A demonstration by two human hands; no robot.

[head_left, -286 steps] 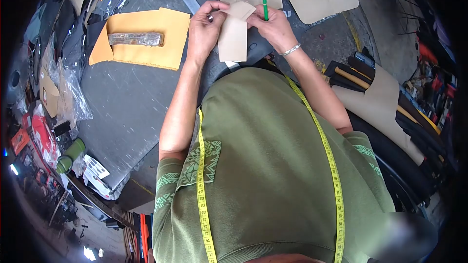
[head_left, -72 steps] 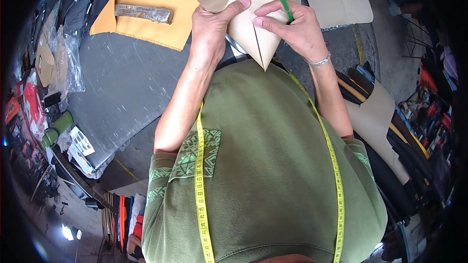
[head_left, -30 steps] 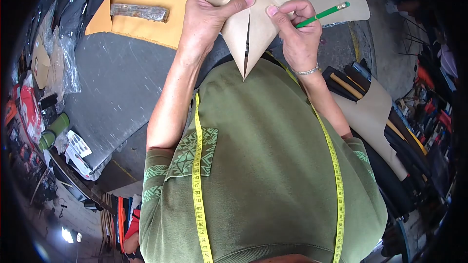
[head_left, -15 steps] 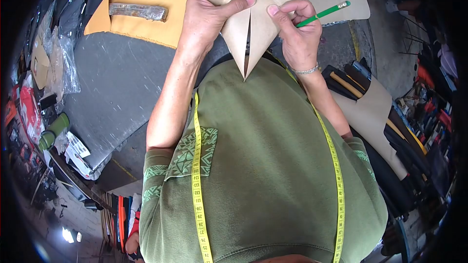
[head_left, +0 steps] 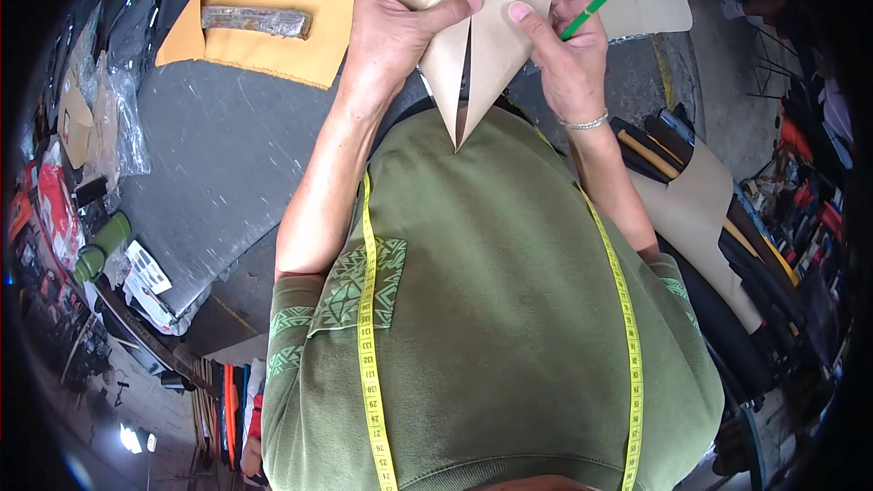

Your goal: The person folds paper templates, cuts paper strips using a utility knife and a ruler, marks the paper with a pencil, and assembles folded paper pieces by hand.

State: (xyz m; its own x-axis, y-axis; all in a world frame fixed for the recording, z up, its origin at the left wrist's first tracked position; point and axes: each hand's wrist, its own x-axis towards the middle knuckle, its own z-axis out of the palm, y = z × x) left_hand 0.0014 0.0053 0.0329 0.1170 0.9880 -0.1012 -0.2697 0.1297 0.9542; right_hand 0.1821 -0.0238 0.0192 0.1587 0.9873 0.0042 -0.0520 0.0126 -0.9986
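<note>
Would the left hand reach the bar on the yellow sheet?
Probably yes: the bar lies in the open near the left hand, with nothing between. But that hand would likely need to release the paper first.

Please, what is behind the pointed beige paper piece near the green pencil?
The tip of the pointed beige paper piece overlaps the olive-green cloth shirt. Something dark, unidentifiable, shows through its slit. Most fingertips of the left hand and anything else behind are covered.

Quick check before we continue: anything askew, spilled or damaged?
No spill shows. The tan paper gapes along its slit, perhaps by design; the orange sheet at picture left looks roughly cut, its lower edge ragged.
</note>
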